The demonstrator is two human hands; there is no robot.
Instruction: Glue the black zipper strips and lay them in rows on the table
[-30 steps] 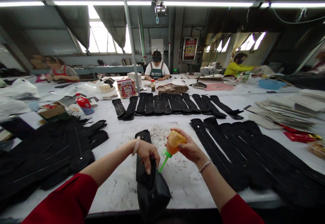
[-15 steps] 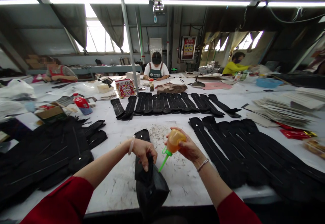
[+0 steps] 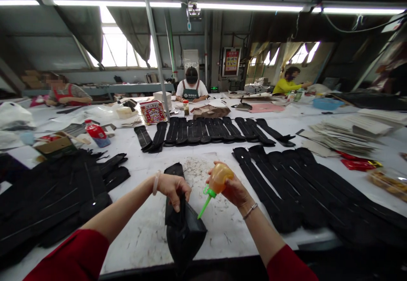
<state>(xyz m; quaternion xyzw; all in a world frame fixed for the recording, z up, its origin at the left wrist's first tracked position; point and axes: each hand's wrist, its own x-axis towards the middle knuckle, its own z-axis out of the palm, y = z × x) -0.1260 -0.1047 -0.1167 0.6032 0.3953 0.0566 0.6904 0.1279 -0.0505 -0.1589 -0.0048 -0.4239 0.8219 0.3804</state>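
Observation:
My left hand [image 3: 173, 189] is closed on the folded edge of a long black fabric piece [image 3: 182, 230] that lies on the white table [image 3: 146, 234] straight in front of me. My right hand [image 3: 233, 187] grips an orange squeeze bottle [image 3: 219, 178] tilted down to the left. Its green nozzle [image 3: 204, 202] points at the black piece just right of my left fingers; whether the tip touches the fabric is unclear. Both sleeves are red.
Rows of black pieces [image 3: 206, 130] lie across the table's middle and on the right [image 3: 305, 183]; a black heap [image 3: 54, 196] fills the left. Stacked paper [image 3: 343, 136], a cardboard box [image 3: 52, 144], a red bottle [image 3: 95, 132]. Three people sit at the far side.
Both hands and the bottle keep the same grip and pose. The view has drifted slightly, shifting everything a little to the left.

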